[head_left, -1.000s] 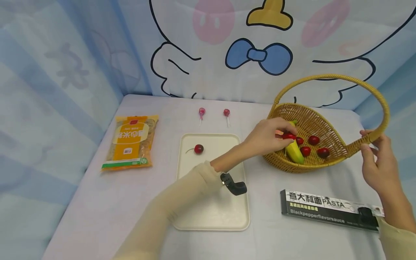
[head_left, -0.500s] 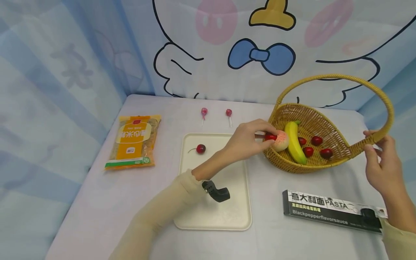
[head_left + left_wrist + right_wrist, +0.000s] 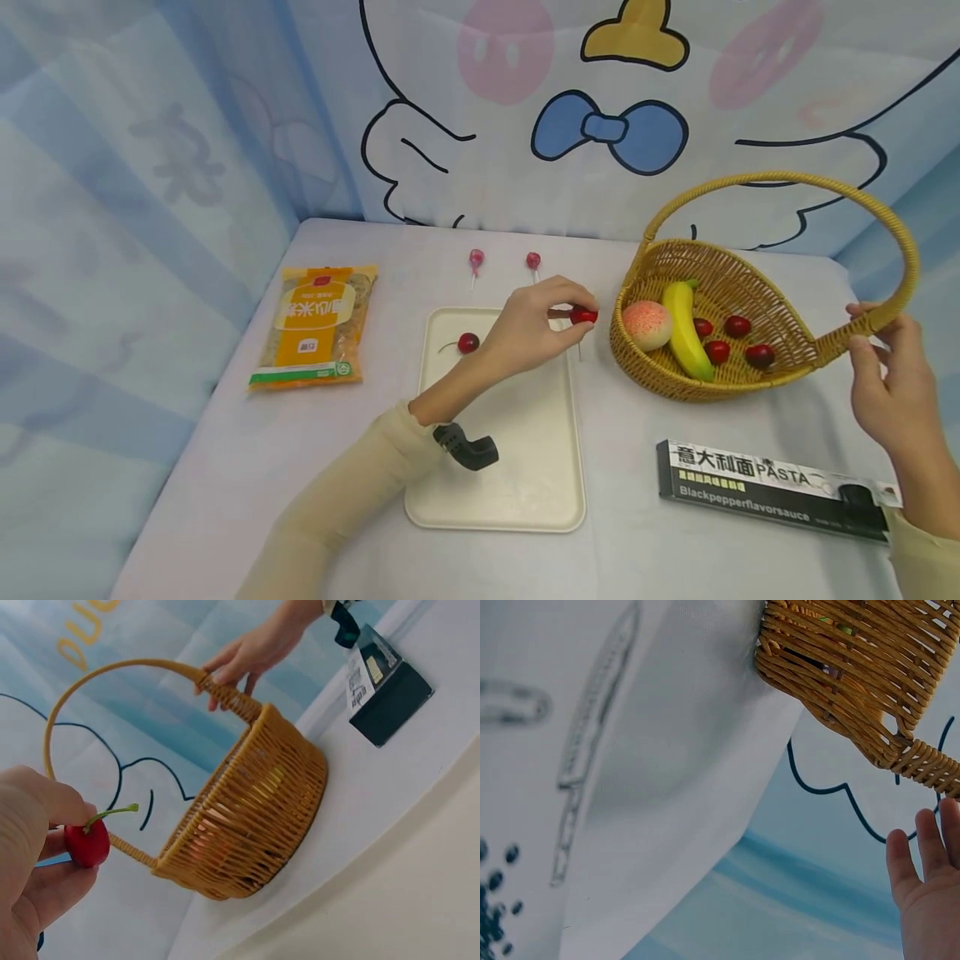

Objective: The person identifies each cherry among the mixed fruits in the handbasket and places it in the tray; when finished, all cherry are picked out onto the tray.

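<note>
My left hand (image 3: pixel 525 327) pinches a red cherry (image 3: pixel 583 315) by its sides, between the tray's right edge and the basket. In the left wrist view the cherry (image 3: pixel 88 844) shows a green stem sticking out. My right hand (image 3: pixel 894 392) grips the wicker basket (image 3: pixel 652 379) where its handle (image 3: pixel 862 325) meets the rim at the right. Inside the basket lie a peach (image 3: pixel 647 325), a banana (image 3: pixel 684 333) and several cherries (image 3: pixel 760 357). A cream tray (image 3: pixel 517 496) bears one cherry (image 3: pixel 468 342) with its stem, near the far left corner.
Two lollipops (image 3: pixel 476 259) lie behind the tray. An orange-and-clear food bag (image 3: pixel 313 329) lies at the left. A black-and-white pasta box (image 3: pixel 772 492) lies in front of the basket, near my right forearm. A patterned curtain hangs behind the table.
My left hand has come out of the basket and moved left with the cherry, uncovering the peach and banana. My right hand stays on the handle.
</note>
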Demonstrator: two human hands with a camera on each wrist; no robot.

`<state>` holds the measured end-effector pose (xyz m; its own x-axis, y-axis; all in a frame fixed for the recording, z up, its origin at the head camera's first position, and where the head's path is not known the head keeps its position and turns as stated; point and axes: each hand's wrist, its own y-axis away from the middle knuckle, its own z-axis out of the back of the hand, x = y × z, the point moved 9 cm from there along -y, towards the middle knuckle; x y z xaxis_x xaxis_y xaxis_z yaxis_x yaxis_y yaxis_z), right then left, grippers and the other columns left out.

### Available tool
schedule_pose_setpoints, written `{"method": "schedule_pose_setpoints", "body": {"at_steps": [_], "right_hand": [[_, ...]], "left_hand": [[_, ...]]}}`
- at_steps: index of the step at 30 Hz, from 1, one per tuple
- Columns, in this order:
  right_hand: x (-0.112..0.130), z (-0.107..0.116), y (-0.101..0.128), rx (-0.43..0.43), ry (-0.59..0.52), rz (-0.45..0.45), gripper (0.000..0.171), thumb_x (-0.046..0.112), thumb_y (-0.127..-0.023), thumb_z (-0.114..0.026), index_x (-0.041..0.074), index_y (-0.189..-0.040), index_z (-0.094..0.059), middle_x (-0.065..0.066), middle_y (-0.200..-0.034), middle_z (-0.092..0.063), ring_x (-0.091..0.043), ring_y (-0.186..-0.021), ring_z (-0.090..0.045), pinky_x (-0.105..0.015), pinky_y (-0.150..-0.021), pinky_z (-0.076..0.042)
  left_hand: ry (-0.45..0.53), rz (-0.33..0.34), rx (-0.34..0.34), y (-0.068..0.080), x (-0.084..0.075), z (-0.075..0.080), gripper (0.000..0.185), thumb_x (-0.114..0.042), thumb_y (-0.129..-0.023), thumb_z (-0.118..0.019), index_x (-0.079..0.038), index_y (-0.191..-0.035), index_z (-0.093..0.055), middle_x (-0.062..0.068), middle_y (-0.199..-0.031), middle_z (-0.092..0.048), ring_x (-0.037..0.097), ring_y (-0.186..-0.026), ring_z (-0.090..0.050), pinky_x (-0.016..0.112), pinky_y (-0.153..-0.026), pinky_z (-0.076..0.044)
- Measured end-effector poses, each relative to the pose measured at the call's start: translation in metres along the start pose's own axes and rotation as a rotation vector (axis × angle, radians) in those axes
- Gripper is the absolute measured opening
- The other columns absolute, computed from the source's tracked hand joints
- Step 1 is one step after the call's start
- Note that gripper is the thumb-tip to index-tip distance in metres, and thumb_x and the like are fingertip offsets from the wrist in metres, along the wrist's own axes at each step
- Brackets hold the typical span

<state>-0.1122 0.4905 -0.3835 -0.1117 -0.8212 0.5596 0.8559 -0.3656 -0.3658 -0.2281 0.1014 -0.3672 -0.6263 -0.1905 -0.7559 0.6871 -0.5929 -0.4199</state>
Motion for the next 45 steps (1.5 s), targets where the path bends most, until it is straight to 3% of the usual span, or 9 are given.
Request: {"method": "schedule_pose_setpoints", "body": {"at_steps": [5, 13, 23, 32, 38, 45], "right_hand": [[-0.001, 0.000, -0.001, -0.015, -0.012, 0.017, 0.048, 0.019, -0.116, -0.034, 0.026, -0.163, -0.034, -0.013, -0.165, -0.043, 0.013, -0.149, -0.035, -0.013, -0.126, -0.024], [0.000, 0.000, -0.001, -0.020, -0.003, 0.028, 0.048, 0.019, -0.116, -0.034, 0.029, -0.164, -0.033, -0.015, -0.164, -0.045, 0.015, -0.147, -0.034, -0.013, -0.127, -0.025], [0.002, 0.002, 0.000, -0.020, 0.001, 0.024, 0.049, 0.018, -0.116, -0.033, 0.027, -0.164, -0.032, -0.013, -0.165, -0.043, 0.017, -0.147, -0.033, -0.012, -0.126, -0.023], [0.002, 0.001, -0.001, -0.016, -0.001, 0.017, 0.049, 0.019, -0.116, -0.034, 0.026, -0.164, -0.032, -0.011, -0.165, -0.044, 0.017, -0.147, -0.034, -0.012, -0.126, -0.024], [0.003, 0.000, 0.000, -0.007, 0.004, 0.008, 0.049, 0.019, -0.116, -0.033, 0.020, -0.164, -0.032, -0.014, -0.166, -0.043, 0.015, -0.148, -0.033, -0.013, -0.127, -0.024], [0.000, 0.000, 0.001, 0.002, 0.007, -0.011, 0.050, 0.021, -0.116, -0.032, 0.031, -0.165, -0.030, -0.012, -0.168, -0.041, 0.005, -0.156, -0.033, -0.018, -0.130, -0.024]], "left_hand": [[-0.051, 0.021, -0.004, 0.005, 0.011, 0.007, 0.017, -0.007, -0.095, -0.079, -0.006, -0.113, -0.078, 0.006, -0.115, -0.076, 0.017, -0.104, -0.074, 0.018, -0.097, -0.059], [-0.045, 0.056, -0.036, 0.013, 0.025, 0.019, 0.018, -0.004, -0.094, -0.079, -0.004, -0.112, -0.078, 0.009, -0.115, -0.075, 0.020, -0.105, -0.075, 0.031, -0.098, -0.062], [-0.089, 0.109, -0.052, 0.028, 0.048, 0.028, 0.016, -0.003, -0.094, -0.079, -0.003, -0.110, -0.080, 0.009, -0.114, -0.075, 0.020, -0.102, -0.074, 0.027, -0.100, -0.061], [-0.177, 0.216, -0.005, 0.034, 0.081, 0.025, 0.016, -0.003, -0.094, -0.079, 0.000, -0.109, -0.080, 0.012, -0.113, -0.075, 0.023, -0.102, -0.075, 0.032, -0.098, -0.062], [-0.276, 0.234, 0.021, 0.036, 0.090, 0.024, 0.015, -0.007, -0.093, -0.080, -0.004, -0.107, -0.082, 0.010, -0.114, -0.076, 0.023, -0.102, -0.075, 0.035, -0.095, -0.062], [-0.357, 0.268, 0.096, 0.038, 0.099, 0.016, 0.017, -0.011, -0.096, -0.079, -0.007, -0.112, -0.082, 0.010, -0.121, -0.076, 0.025, -0.108, -0.072, 0.038, -0.097, -0.061]]}}
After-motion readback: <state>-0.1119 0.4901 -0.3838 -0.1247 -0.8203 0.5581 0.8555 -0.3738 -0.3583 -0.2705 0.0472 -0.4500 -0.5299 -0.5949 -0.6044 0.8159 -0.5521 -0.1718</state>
